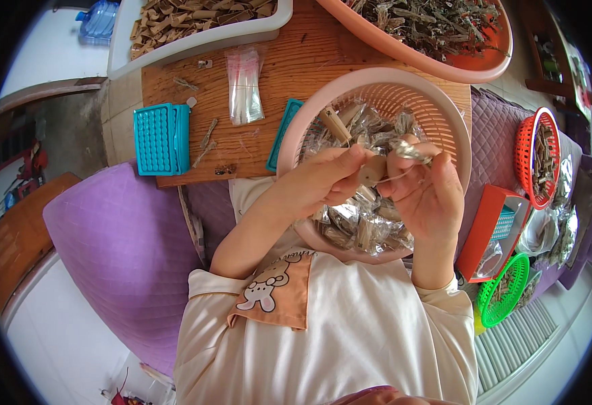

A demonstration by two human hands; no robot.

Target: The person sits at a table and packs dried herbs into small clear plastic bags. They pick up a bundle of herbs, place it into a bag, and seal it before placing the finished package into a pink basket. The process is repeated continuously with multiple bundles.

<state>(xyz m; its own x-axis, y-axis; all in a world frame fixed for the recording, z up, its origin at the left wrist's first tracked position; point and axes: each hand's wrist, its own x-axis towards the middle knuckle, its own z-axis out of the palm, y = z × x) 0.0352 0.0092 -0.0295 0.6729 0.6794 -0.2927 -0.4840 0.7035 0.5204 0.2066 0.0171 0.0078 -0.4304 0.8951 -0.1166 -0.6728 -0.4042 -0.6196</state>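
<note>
Both of my hands are held over a pink plastic basket (294, 135). My left hand (329, 177) is closed, thumb and forefinger pinched at the edge of a small tan tag (373, 170). A thin pale string (397, 177) runs from the tag toward my right hand (432, 196). My right fingers are curled, holding a small dried plant bundle (410, 152) near their tips. Below the hands, the basket holds several clear-wrapped dried bundles (346, 219). A tan rolled piece (335, 125) sticks up among them. My fingers partly hide how the string meets the bundle.
On the wooden table (208, 74) are clear plastic bags (245, 88) and teal trays (163, 140). A white bin (201, 42) of tan pieces and an orange basin (438, 67) of dried plants stand behind. Red (524, 158) and green (488, 307) baskets are at right.
</note>
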